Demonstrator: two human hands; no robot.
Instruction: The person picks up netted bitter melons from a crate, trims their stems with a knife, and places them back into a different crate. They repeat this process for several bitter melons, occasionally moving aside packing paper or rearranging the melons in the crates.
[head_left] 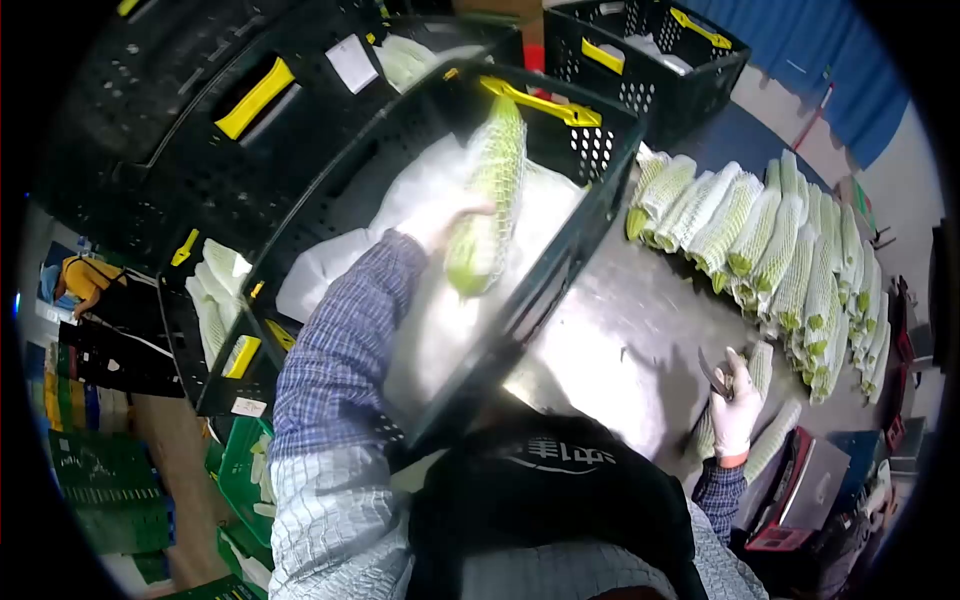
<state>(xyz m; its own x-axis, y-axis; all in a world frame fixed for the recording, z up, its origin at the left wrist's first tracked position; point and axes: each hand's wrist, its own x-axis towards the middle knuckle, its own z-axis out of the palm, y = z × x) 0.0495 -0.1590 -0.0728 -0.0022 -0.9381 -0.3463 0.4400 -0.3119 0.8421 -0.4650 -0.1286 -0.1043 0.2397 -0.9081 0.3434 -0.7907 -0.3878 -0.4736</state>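
Observation:
My left hand [450,222] is wrapped around a long green vegetable in white foam netting [492,190], held over a black crate [590,235] lined with white sheeting [400,190]. The vegetable is slightly blurred. At the lower right, my gloved right hand [737,405] holds a small metal tool [713,372] with a curved blade, closed in its fingers. A netted vegetable [761,370] lies right beside that hand, and another [773,440] is just below it.
A pile of netted vegetables [790,230] covers the right part of the metal table [620,330]. More black crates [655,60] stand behind and at the left. A green crate [243,475] is at the lower left. A person [85,285] is at the far left.

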